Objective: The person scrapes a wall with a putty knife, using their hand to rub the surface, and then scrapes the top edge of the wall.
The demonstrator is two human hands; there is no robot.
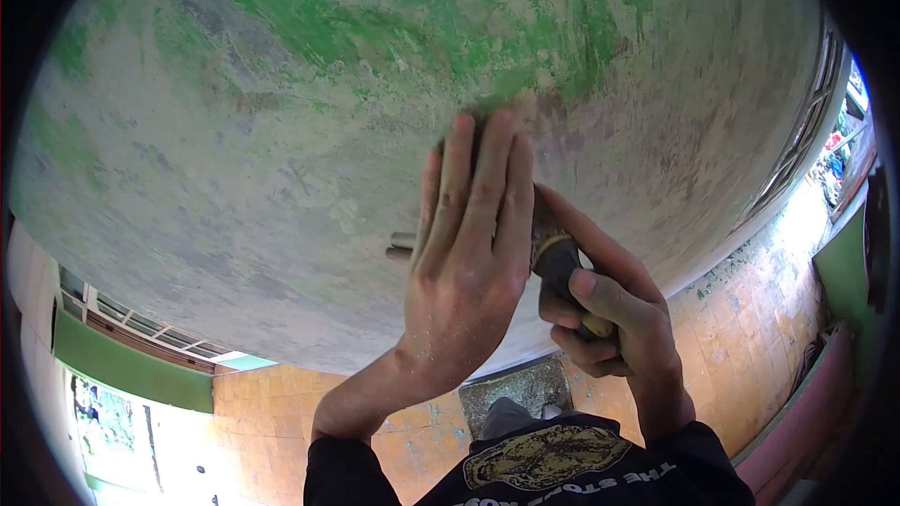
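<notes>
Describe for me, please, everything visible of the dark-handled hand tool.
The dark-handled hand tool, apparently a scraper, has a yellowish collar, more yellow near its lower end, and a brownish, perhaps metal section above. It slants up-left in the right grip, before the patchy green wall; the flat left grip hides its far end.

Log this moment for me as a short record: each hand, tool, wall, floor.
Left hand: the left hand is laid flat, fingers extended toward the wall; exact contact under them is hidden
Right hand: the right hand is closed around the handle of the scraper
Tool: dark handle with a yellowish band; working end mostly hidden behind the left hand
Wall: the wall has patchy green paint above, mottled grey below
Floor: orange-toned tiled floor
</notes>
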